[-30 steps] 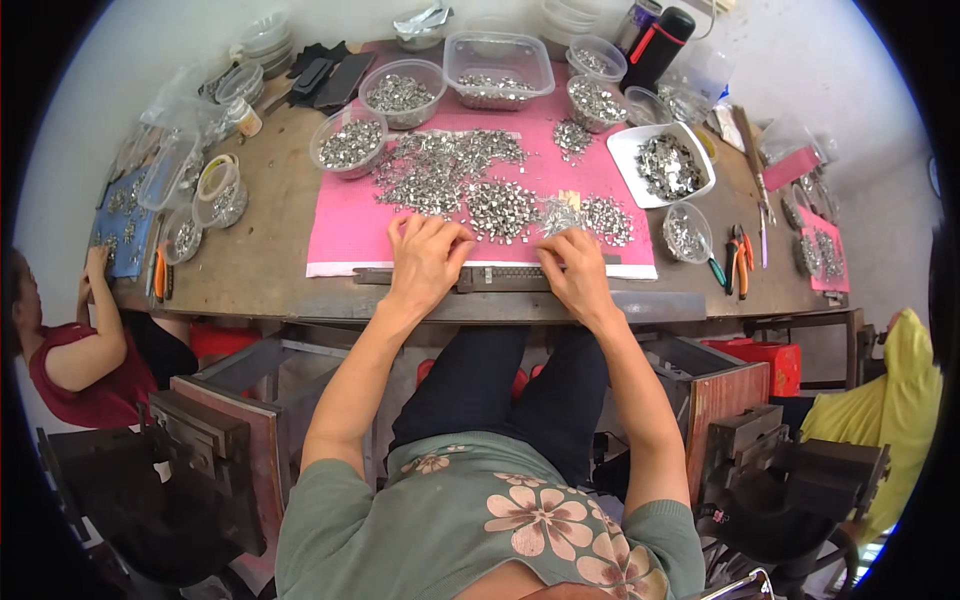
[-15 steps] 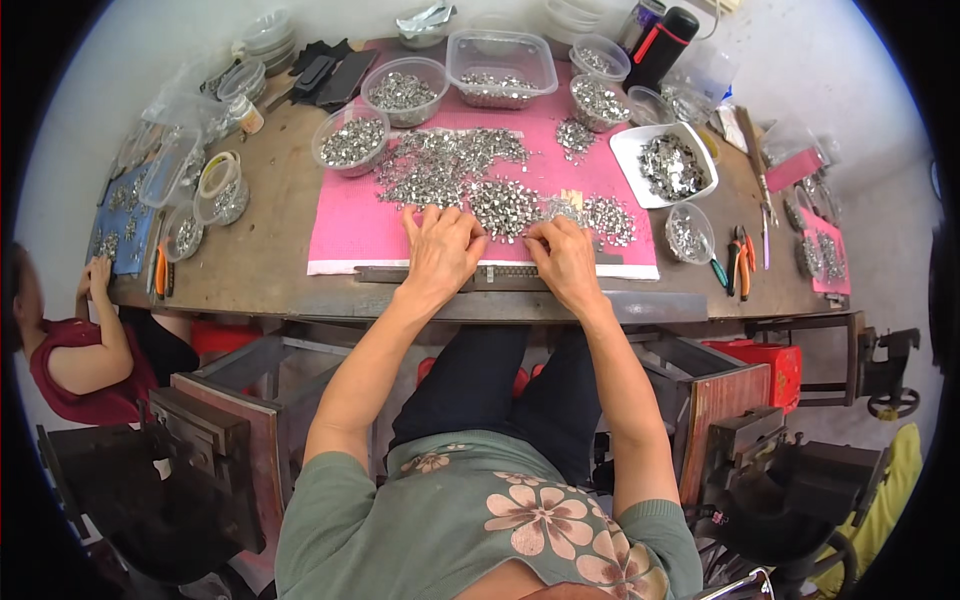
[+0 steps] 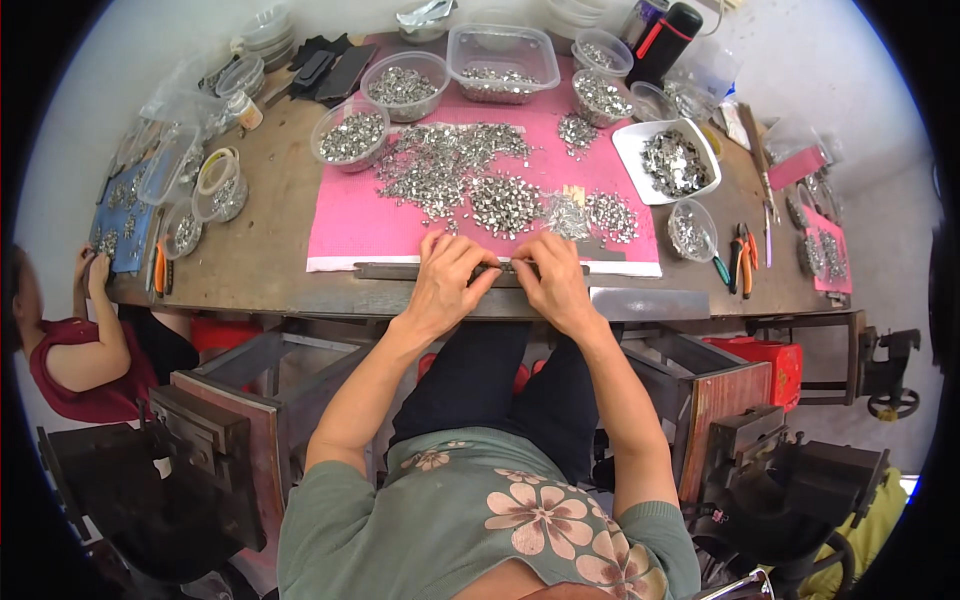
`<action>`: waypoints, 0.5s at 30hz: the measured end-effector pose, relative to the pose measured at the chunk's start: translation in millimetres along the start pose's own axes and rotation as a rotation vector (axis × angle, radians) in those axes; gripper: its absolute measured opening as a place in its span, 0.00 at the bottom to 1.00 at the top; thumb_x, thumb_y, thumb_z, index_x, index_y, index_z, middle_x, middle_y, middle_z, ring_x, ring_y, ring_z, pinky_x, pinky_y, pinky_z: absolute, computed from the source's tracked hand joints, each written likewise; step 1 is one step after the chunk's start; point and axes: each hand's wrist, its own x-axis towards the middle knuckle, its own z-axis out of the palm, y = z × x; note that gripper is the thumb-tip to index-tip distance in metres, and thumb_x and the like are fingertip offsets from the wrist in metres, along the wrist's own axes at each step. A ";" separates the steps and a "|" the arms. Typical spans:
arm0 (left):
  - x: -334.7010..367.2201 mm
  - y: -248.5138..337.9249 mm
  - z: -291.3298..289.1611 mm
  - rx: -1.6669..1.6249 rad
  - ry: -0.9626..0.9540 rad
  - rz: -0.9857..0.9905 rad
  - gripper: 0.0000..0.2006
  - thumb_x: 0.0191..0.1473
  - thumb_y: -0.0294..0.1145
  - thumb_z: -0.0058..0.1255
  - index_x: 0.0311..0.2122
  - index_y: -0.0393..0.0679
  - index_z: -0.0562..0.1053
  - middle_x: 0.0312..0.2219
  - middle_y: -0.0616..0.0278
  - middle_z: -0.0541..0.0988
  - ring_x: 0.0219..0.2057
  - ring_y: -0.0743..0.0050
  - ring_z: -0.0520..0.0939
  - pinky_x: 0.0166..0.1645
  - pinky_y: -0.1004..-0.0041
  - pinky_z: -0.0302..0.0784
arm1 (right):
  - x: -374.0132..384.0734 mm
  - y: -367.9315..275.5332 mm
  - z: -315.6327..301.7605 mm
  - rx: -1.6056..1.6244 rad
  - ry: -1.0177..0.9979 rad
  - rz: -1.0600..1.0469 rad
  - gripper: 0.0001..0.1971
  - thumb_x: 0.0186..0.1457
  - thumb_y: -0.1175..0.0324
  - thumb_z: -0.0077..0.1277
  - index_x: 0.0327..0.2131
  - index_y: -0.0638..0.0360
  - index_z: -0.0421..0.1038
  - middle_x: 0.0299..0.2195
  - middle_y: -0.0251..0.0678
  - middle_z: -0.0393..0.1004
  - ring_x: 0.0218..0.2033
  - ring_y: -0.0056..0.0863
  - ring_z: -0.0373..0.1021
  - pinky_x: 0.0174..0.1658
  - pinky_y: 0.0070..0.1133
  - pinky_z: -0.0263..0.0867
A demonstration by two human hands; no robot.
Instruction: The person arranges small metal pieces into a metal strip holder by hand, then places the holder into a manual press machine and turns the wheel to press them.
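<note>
Metal bar (image 3: 508, 279) looks long, narrow and dark grey.

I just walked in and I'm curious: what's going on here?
A person's left hand and right hand nearly meet, fingers bent, over a dark metal bar at the near edge of a pink mat. Whether they pinch a small piece can't be made out. Small metal pieces lie heaped on the mat beyond, with more in a white tray to the right. At far left, another person has both hands by a blue mat.
</note>
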 end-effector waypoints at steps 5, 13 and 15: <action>0.8 -1.9 -1.8 -0.078 0.014 0.000 0.05 0.52 0.27 0.60 0.35 0.44 0.77 0.29 0.61 0.75 0.37 0.59 0.75 0.56 0.60 0.62 | -7.3 -3.9 7.3 -0.040 0.057 -0.044 0.06 0.50 0.76 0.60 0.33 0.58 0.74 0.31 0.35 0.69 0.37 0.36 0.68 0.43 0.31 0.59; -0.6 -1.0 4.2 -0.033 0.054 0.023 0.04 0.53 0.28 0.60 0.34 0.43 0.76 0.29 0.62 0.75 0.36 0.60 0.75 0.52 0.60 0.62 | 6.1 7.7 7.0 -0.075 0.117 0.045 0.03 0.52 0.73 0.60 0.32 0.57 0.78 0.29 0.33 0.74 0.33 0.35 0.71 0.43 0.29 0.60; 0.2 -0.3 5.0 -0.027 0.055 0.023 0.05 0.53 0.28 0.60 0.34 0.43 0.76 0.29 0.62 0.75 0.35 0.61 0.74 0.52 0.60 0.63 | 11.6 12.3 10.4 -0.114 0.100 0.078 0.03 0.52 0.72 0.60 0.31 0.57 0.77 0.29 0.34 0.74 0.35 0.35 0.71 0.43 0.31 0.60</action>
